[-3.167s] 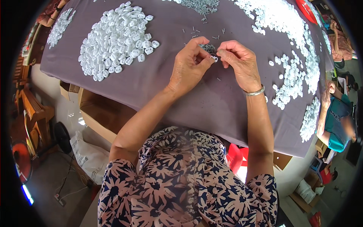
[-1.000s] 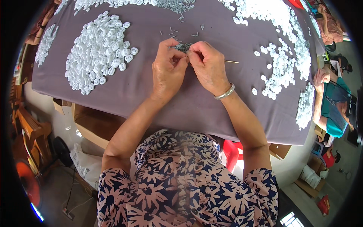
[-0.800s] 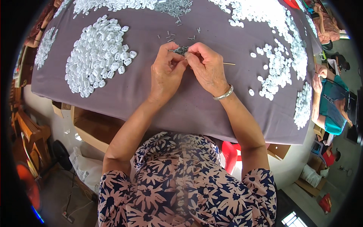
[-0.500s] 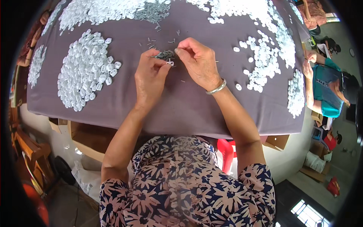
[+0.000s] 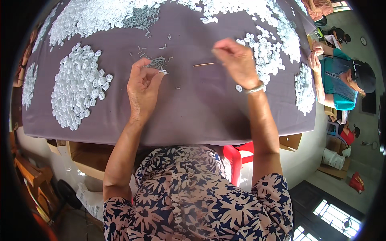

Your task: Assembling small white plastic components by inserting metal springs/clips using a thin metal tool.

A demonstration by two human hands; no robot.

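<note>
Pinched in the fingertips of my left hand is a small white plastic piece, its shape partly hidden by the thumb. Just past those fingers lies a small heap of grey metal pins or screws, with a few strays around it. My right hand, wearing a bracelet, hangs over the table beside the right-hand pile of white oval pieces. Its curled fingers are smeared by motion, so whether they hold anything cannot be seen. Between the hands, a thin brown stick rests on the cloth.
A large pile of white oval pieces lies at the left. Along the far side spread more white pieces and a bigger grey pin heap. A co-worker sits at the right edge. An open cardboard box stands below the table's front.
My right hand has moved away from the left, rightward toward the white pile. The left hand keeps its pinch on the white piece. The whole view has shifted slightly.
</note>
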